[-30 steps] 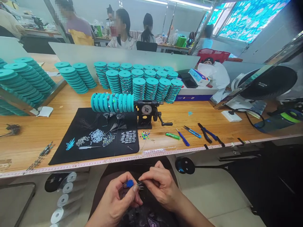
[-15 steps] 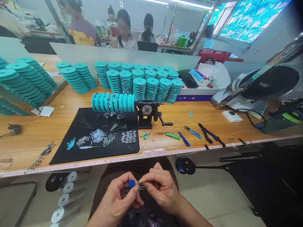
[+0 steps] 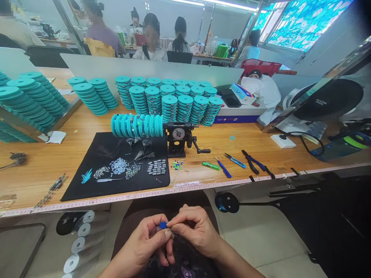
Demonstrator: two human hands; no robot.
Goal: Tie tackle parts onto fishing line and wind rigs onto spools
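Pinching a small blue piece [image 3: 163,225] tight in the left hand [image 3: 146,243], right hand [image 3: 195,231] closely gripping fine dark strands [image 3: 171,233] just beside it

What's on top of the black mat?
Fine dark bristle tufts, a blue tuft, small pale pieces and grey blocks lie on the black mat; the mat beneath them is covered.

A long wooden workbench [image 3: 43,173] fills the middle of the view, with a pale partition panel [image 3: 145,65] rising behind it at twelve o'clock. Beyond stand more benches [image 3: 211,58] and a black chair [image 3: 179,57] against a white wall [image 3: 169,19]. Strip lights [image 3: 220,5] glow overhead, blue floral window blinds [image 3: 307,23] brighten one o'clock, and pale floor [image 3: 261,235] shows at four o'clock.
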